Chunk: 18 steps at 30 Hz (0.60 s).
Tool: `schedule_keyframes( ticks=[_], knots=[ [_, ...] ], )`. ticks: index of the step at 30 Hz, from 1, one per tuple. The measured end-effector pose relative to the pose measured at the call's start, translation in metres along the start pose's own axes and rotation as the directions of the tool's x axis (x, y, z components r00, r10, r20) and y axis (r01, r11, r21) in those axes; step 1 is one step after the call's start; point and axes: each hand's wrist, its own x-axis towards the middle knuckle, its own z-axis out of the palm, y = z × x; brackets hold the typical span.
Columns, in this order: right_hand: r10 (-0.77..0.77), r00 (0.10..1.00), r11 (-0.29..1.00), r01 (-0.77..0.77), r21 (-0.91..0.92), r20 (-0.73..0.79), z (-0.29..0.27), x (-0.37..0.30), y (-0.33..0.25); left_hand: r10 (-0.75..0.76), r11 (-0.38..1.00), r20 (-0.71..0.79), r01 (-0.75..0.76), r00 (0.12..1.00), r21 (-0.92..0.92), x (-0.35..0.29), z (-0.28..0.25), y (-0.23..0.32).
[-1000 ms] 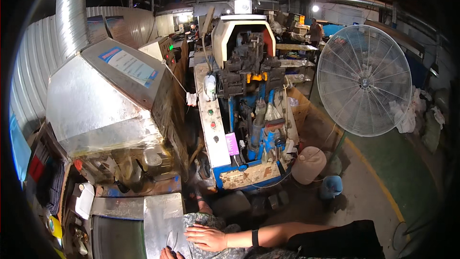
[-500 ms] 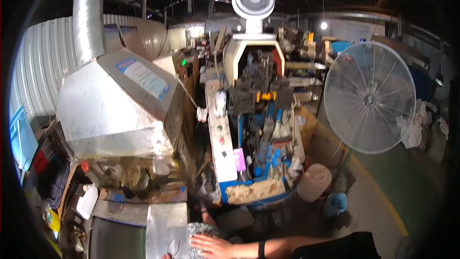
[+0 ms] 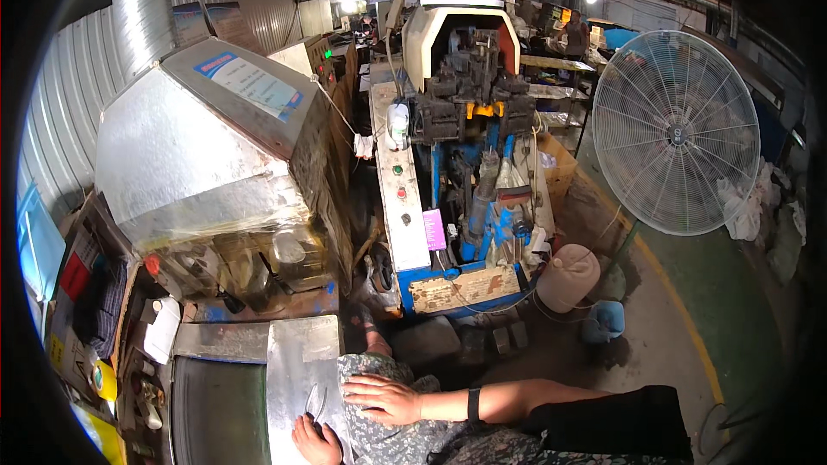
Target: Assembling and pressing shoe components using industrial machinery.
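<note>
The right hand lies flat, palm down, with its grip spread wide and the fingers fanned toward the left; it pinches nothing, only presses on a grey patterned piece of fabric that drapes over the near edge of a shiny sheet-metal tabletop. A black band sits on that wrist, and the forearm enters from the right in a dark sleeve. The left hand is low at the bottom edge, just left of the fabric, its fingers curled over the metal beside a thin, bright curved piece of wire or blade; whether its grip closes on that piece I cannot tell. The curved piece lies on the tabletop between the two hands, just beside the right fingertips. The fabric lies under the right palm and runs down toward the person's lap.

Behind the tabletop stands a large galvanised metal hood with a ribbed duct rising from it. To its right is a blue and cream machine, and farther right a big round wire-caged floor fan on the green floor.
</note>
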Motion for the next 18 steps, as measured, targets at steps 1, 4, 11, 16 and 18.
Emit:
schedule_keyframes(
  ticks=[1, 4, 11, 16, 18],
  knots=[
    [-0.042, 0.996, 0.999, 0.044, 0.025, -0.073, 0.000, 0.000, 0.001, 0.045, 0.999, -0.037, -0.044, 0.998, 0.032, 0.000, 0.000, 0.000],
    [0.004, 1.000, 1.000, -0.004, 0.023, -0.010, 0.000, -0.001, 0.003, -0.038, 0.998, 0.003, 0.038, 0.999, -0.057, -0.002, 0.001, 0.002],
    [0.003, 1.000, 1.000, -0.003, 0.018, -0.003, 0.002, -0.001, 0.004, -0.049, 0.998, 0.017, 0.049, 0.999, -0.048, 0.000, -0.006, 0.011],
    [-0.012, 1.000, 0.999, 0.012, 0.030, -0.021, 0.000, -0.001, 0.003, -0.083, 0.991, 0.027, 0.085, 0.996, -0.099, 0.002, -0.006, 0.011],
    [-0.001, 1.000, 1.000, 0.001, 0.020, -0.004, 0.001, -0.002, 0.007, -0.040, 0.997, -0.002, 0.040, 0.999, -0.065, 0.002, -0.004, 0.009]
  ],
)
